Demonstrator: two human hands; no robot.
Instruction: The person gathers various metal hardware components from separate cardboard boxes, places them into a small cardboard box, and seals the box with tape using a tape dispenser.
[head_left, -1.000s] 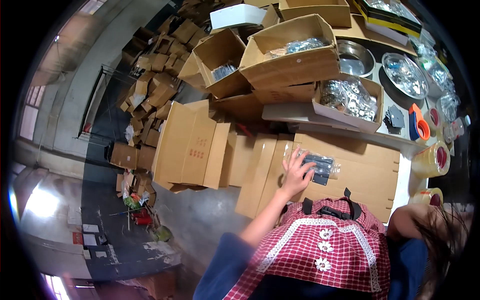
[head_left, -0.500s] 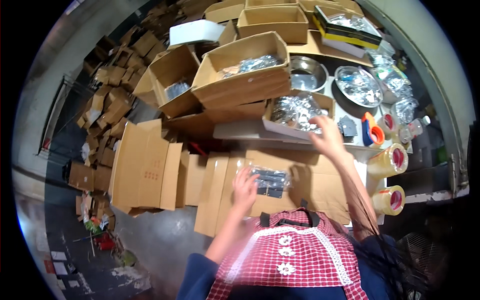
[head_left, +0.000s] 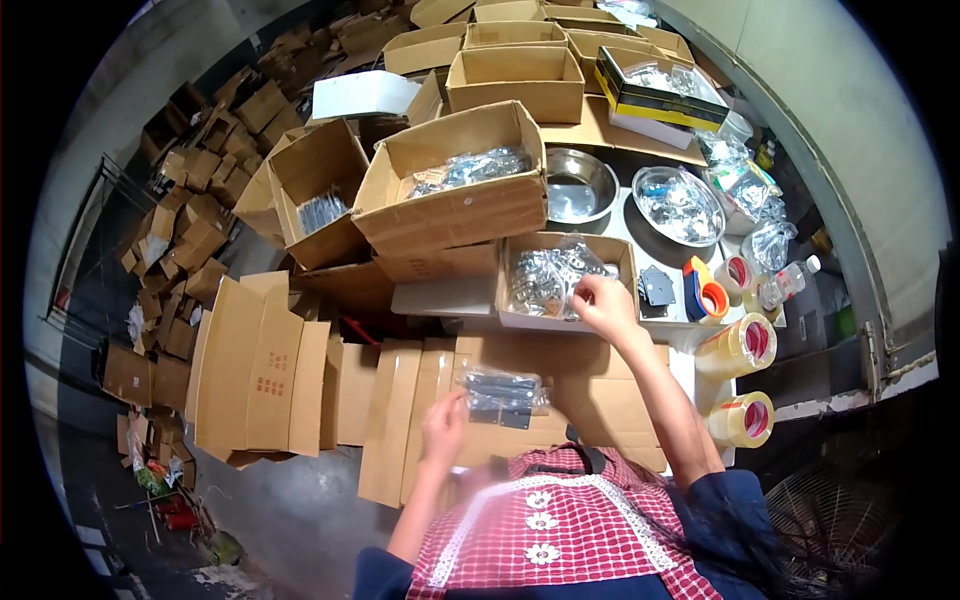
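My left hand [head_left: 445, 426] is closed in a pinch at the left edge of a clear plastic bag [head_left: 505, 388]. Dark flat pieces show in and under that bag, which lies on the cardboard [head_left: 590, 385] in front of me. Over the front right of a low open carton [head_left: 540, 322] is my right hand [head_left: 605, 306], its fingers drawn together. Whatever they grip, if anything, is hidden. Shiny clear packets of metal parts [head_left: 548, 278] fill that carton. Right of it stands a small stack of dark plates [head_left: 656, 288].
An orange and blue tape dispenser [head_left: 704, 292] and thick tape rolls [head_left: 738, 347] line the table's right side. Behind are metal bowls [head_left: 582, 187], one holding packets. A larger carton [head_left: 450, 205] with packets stands back left; an open carton [head_left: 262, 370] is at left.
The view has shifted, so the table sits lower and further left. My left fingers went from lying spread on the bag to pinching its edge. My right fingers have drawn together over the carton.
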